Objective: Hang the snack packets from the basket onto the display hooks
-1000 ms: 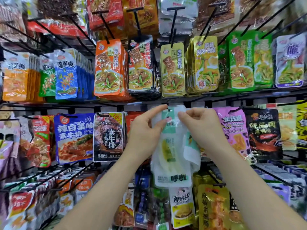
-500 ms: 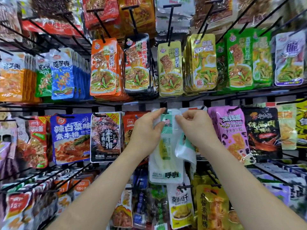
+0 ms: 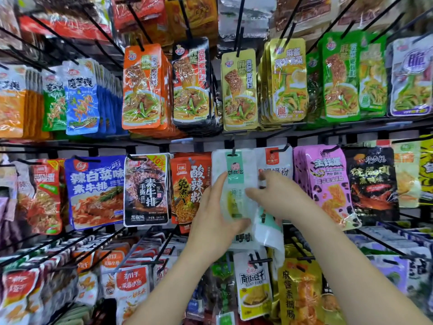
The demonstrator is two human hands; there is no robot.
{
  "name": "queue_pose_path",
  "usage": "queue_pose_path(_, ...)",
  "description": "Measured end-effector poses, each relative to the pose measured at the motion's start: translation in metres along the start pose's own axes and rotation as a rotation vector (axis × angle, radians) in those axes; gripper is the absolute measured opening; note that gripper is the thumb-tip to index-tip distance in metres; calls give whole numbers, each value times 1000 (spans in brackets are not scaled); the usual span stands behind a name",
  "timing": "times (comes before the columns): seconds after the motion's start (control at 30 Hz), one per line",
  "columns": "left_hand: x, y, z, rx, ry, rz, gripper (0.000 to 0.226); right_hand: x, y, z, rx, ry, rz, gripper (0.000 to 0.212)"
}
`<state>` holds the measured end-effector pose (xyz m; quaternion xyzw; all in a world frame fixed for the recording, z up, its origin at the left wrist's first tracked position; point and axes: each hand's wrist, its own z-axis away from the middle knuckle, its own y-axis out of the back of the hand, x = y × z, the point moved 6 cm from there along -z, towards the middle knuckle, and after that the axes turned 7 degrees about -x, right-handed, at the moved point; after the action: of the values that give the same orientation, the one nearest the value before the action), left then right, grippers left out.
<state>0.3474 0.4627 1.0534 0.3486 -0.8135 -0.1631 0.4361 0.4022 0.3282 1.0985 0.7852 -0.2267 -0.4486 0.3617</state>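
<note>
1. Forefinger and thumb of the left hand (image 3: 208, 221) lie spread and nearly straight on the front of the white packet with the green label (image 3: 234, 174). They press it rather than pinch it.
2. The fingers of the right hand (image 3: 278, 200), blurred, curl round a second white packet (image 3: 267, 231), which dangles under the palm, below and right of the hook (image 3: 233, 150).
3. The labelled packet hangs directly under the hook, with its hole apparently threaded on the tip. The basket is out of view.
4. The packet looks hung but not yet seated. It should slide back along the hook under flat fingers, label outward, before the hand lets go.
5. The orange noodle packet (image 3: 189, 191), just left of the hook, hangs close, so the spare packet is best kept low to avoid snagging.
</note>
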Motion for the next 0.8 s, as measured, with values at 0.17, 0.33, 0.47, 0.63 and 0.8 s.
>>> queue_pose_path(0.17,-7,-8,-11,2,40,-1,101,2,-19,-8,-119,28,-84,25)
queue_pose_path(0.33,-9,-18,-26,4,22,-52,103,6,-19,-16,46,-2,-19,39)
queue_pose_path(0.47,-11,-22,-28,19,31,-84,106,6,-19,-12,72,-12,9,39)
queue_pose_path(0.63,-15,-10,-18,50,19,-115,106,13,10,9,114,-60,-319,73)
queue_pose_path(0.8,-11,-2,-9,72,0,-141,106,-2,38,36,-4,44,-722,75)
